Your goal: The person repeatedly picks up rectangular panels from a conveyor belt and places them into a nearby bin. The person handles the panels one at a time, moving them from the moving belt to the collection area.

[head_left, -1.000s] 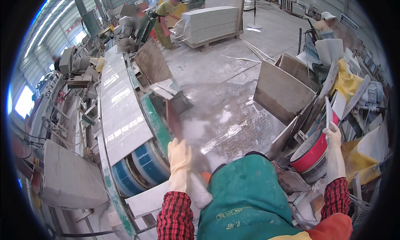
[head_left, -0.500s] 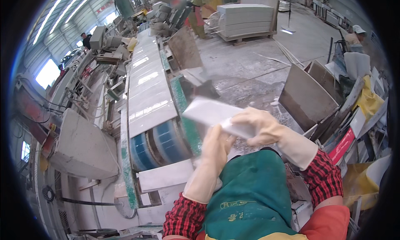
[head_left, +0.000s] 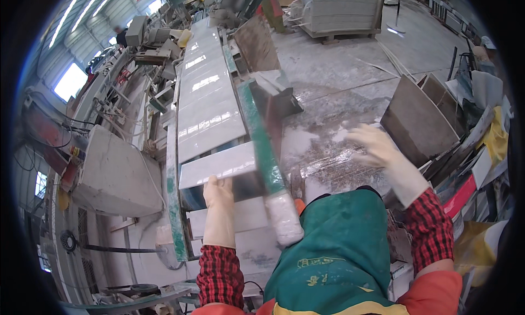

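Observation:
My left hand point(head_left: 217, 203), in a cream rubber glove, grips the near edge of a white stone slab point(head_left: 219, 164). The slab lies crosswise at the near end of the belt conveyor. Beyond it, a row of glossy white slabs point(head_left: 210, 104) runs up the belt, with a narrow gap between the held slab and the nearest one. My right hand point(head_left: 374, 145), gloved alike, is off to the right over the wet floor. Its fingers are stretched out, slightly blurred, and hold nothing visible.
Green rails point(head_left: 260, 131) flank the conveyor. Below its end lies another white slab point(head_left: 235, 219). A large stone block point(head_left: 117, 178) stands on the left. Brown boards point(head_left: 418, 120) lean at right beside scrap. A pallet stack of white slabs point(head_left: 340, 11) and a co-worker point(head_left: 273, 11) are farther back.
The white slab went from both hands in front of me leftward onto the conveyor's end. My left hand moved with it; my right hand let go and moved right. The view shifted slightly.

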Demonstrator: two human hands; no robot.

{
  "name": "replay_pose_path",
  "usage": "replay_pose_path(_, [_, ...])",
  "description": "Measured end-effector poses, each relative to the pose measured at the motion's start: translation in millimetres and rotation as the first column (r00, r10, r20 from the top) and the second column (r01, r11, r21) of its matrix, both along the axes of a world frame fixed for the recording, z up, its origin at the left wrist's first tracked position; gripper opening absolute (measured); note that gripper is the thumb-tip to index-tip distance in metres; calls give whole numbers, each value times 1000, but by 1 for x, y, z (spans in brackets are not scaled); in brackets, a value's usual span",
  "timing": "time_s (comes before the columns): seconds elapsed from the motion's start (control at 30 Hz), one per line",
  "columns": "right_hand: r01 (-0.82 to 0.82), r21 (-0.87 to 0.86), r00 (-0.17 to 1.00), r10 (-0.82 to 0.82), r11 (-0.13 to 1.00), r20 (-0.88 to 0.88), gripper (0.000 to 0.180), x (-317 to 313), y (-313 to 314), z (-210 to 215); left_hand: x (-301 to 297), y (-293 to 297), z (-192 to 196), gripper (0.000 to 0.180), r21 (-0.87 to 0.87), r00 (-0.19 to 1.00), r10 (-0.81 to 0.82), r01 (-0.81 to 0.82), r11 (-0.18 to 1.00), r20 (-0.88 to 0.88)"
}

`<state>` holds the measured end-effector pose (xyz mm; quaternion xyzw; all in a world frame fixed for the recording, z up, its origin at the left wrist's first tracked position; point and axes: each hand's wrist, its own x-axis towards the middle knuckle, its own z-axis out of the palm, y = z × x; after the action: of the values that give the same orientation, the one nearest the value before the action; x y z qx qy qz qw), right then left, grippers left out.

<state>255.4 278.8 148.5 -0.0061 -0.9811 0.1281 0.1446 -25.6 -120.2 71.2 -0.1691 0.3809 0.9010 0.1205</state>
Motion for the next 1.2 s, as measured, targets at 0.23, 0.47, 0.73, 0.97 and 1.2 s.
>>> replay_pose_path(0.23, [854, 129, 496, -863, 505, 95, 56, 252, 95, -57, -26, 13, -11, 36, -90, 999, 38, -35, 995, 28])
replay_pose_path(0.47, [940, 192, 280, -959, 282, 41, 52, 348, 72, -85, -41, 13, -21, 39, -76, 995, 94, -92, 993, 18])
replay_pose_path(0.73, [951, 248, 191, -982, 186, 2, 45, 327, 43, -69, -55, 34, -16, 37, -85, 990, 116, -108, 990, 84])
replay_pose_path(0.97, [949, 263, 176, -984, 172, 11, 41, 307, 27, -59, -53, 1, -7, 13, -484, 970, -211, 242, 841, 119])
replay_pose_path(1.2, [962, 228, 143, -989, 149, 44, 37, 297, 17, -51, -65, -12, -3, 29, -686, 920, -318, 384, 619, 228])
